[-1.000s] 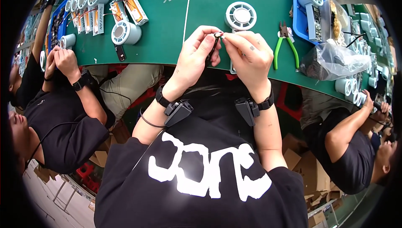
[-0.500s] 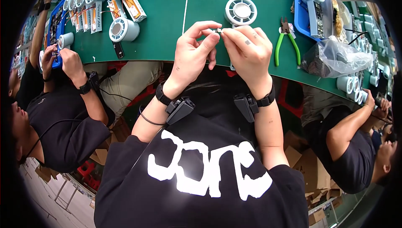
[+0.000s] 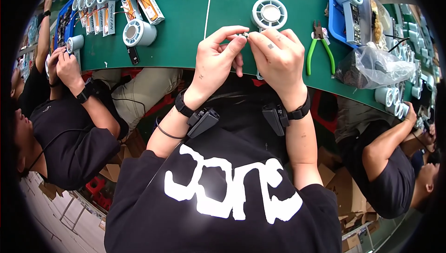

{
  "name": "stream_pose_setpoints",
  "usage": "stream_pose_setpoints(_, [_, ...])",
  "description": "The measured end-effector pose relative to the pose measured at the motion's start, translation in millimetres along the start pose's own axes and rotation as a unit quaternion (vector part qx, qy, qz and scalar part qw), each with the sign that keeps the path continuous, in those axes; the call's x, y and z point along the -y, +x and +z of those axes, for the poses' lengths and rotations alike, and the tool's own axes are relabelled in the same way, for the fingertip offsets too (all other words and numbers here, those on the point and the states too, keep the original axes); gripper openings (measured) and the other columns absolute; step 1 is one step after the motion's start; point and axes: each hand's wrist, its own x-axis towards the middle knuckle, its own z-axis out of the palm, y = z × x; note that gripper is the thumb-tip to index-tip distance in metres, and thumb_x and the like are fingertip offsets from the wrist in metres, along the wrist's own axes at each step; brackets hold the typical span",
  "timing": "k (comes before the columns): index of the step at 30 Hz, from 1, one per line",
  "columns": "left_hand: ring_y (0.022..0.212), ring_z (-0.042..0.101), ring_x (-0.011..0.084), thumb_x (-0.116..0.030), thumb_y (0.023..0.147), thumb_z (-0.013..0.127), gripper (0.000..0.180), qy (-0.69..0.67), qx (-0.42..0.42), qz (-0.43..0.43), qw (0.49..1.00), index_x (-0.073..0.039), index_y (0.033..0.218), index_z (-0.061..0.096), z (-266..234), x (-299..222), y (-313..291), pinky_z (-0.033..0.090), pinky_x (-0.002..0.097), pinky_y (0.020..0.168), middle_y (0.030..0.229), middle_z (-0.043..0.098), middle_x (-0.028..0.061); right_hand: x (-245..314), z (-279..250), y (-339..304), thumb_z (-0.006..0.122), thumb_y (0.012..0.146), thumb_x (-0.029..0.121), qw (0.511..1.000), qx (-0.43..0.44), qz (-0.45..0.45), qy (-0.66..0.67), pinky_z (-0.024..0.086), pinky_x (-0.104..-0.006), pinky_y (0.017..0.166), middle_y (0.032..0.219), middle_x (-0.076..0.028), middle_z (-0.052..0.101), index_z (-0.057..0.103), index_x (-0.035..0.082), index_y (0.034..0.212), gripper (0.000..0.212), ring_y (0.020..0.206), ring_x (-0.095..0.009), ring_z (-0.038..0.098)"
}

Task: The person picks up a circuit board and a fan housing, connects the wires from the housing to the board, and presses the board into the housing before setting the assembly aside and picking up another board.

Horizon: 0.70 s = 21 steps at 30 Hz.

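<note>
Your left hand [image 3: 214, 62] and right hand [image 3: 281, 62] pinch small part [image 3: 245, 35] above near edge of worktop [image 3: 179, 35]; work looks unfinished, part not set down. Light-blue fan [image 3: 269, 13] lies just beyond right hand.

Green worktop [image 3: 176, 51] sweeping L to R across the far half, near edge bowed, & there's a thin white line [image 3: 209, 7] crossing it just L of ctr! Down near L, pale flr [image 3: 83, 236], thin metal rails [image 3: 69, 207], red slotted plastic [image 3: 95, 189] w/ cardboard [image 3: 111, 171] alongside. Over near R, brown cardboard boxes [image 3: 350, 192] in a jumble. Light's bright, fairly even.
</note>
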Motion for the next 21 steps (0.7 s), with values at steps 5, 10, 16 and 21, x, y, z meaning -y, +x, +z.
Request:
stream_pose_setpoints(5, [0.060,0.065,0.0123,-0.016,0.104,0.061,0.027,-0.002,0.002,-0.009,1.000,0.001,0.123,0.065,1,-2,1,0.051,0.0237,0.045,0.090,0.064,0.0085,-2,0,0,0.077,0.078,0.003,1.000,-0.007,0.003,0.007,0.047,-0.0325,0.064,0.077,-0.002,0.065,0.071,0.008,0.093,0.017,0.068,-0.020,0.064])
stream_pose_setpoints(10, [0.060,0.065,0.0128,-0.016,0.104,0.061,0.027,-0.001,0.008,-0.026,1.000,0.001,0.124,0.066,0,-5,2,0.052,0.0236,0.046,0.090,0.064,0.0084,-2,-1,0,0.077,0.078,0.002,1.000,-0.010,-0.004,0.003,0.048,-0.0329,0.064,0.077,-0.003,0.066,0.071,0.008,0.094,0.017,0.068,-0.021,0.064])
stream_pose_setpoints(16, [0.064,0.063,0.0088,-0.015,0.102,0.063,0.028,0.015,0.015,0.003,1.000,0.000,0.125,0.066,-1,1,1,0.056,0.0233,0.049,0.089,0.063,0.0044,-3,-4,1,0.077,0.079,0.003,1.000,0.016,-0.002,-0.007,0.049,-0.0334,0.063,0.078,-0.004,0.066,0.071,0.007,0.093,0.017,0.069,-0.022,0.064])
stream_pose_setpoints(21, [0.070,0.064,0.0116,-0.012,0.104,0.059,0.030,0.046,0.075,0.034,0.996,0.001,0.130,0.063,-11,0,1,0.053,0.0227,0.050,0.094,0.065,0.0084,-11,-13,6,0.079,0.078,0.004,0.998,0.031,0.001,0.053,0.050,-0.0327,0.061,0.079,-0.005,0.067,0.071,0.006,0.091,0.015,0.070,-0.023,0.065])
